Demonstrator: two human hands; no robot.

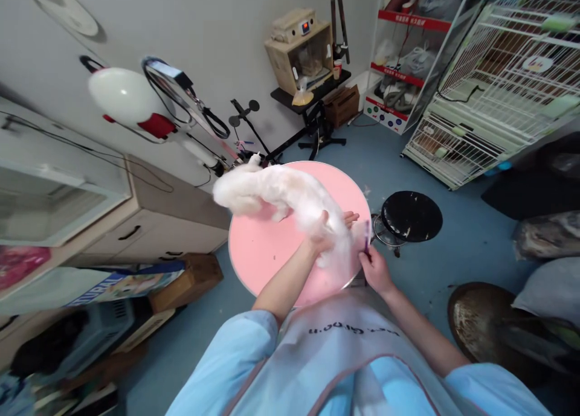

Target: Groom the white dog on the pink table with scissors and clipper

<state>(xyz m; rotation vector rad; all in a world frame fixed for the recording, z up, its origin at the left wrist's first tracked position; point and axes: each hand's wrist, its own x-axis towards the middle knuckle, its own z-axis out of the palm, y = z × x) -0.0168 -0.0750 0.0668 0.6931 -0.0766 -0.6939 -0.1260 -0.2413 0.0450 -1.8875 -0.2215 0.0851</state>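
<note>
A white furry animal (pixel 299 189), a dog or a cat, stands on a round pink table (pixel 258 256). Its fluffy head end is at the left and its rear is nearest me. My left hand (pixel 322 240) is round its rear part, the thumb up against the fur and the fingertips showing on the far side. Close by the tail end, beyond the table's right rim, my right hand (pixel 377 271) is closed on a thin purple-handled tool (pixel 367 238). Motion blurs that tool, so its working end cannot be made out.
A black round stool (pixel 411 217) stands right of the table. White wire cages (pixel 493 102) and a shelf rack (pixel 399 72) are at the back right. On the left wall hangs a white and red dryer (pixel 129 102), above drawers (pixel 149 232). A wooden box (pixel 301 54) sits on a black stand.
</note>
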